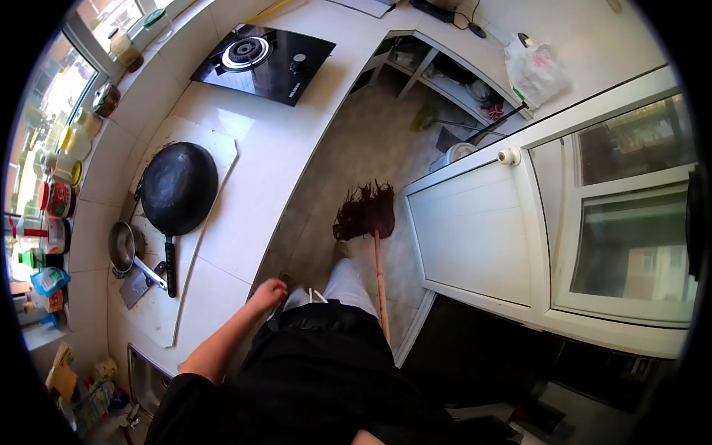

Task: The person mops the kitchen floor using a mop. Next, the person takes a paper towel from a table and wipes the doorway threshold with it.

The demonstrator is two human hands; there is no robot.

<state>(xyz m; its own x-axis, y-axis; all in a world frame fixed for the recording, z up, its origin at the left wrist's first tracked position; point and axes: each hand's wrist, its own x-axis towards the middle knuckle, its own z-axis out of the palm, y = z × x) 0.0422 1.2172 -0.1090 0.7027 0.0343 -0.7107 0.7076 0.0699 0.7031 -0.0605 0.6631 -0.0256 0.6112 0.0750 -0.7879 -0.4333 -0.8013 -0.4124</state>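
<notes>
From my distant seat I am looking down at the mop (374, 211), whose dark head is resting on the floor (319, 163) near the centre of the frame, its strands fanning toward the top. Its handle (380, 282) is running down toward bottom centre, where the black shirt (319, 378) is hiding the rest. The left hand (268, 294) is hanging left of centre, beside the tabletop (259, 163) edge, fingers curling into a loose fist; it is sitting lower left of the mop head, well apart from both head and handle. At the bottom edge a sliver of skin (365, 437) is showing, and I cannot tell whether it is the right hand or what that hand is gripping. At left, a wok (178, 189) and a small pot (124, 241) are lying on the tabletop, the wok resting on a pale board (191, 245). A stove (263, 63) is occupying the upper left, and a white door (475, 230) is standing at right.
</notes>
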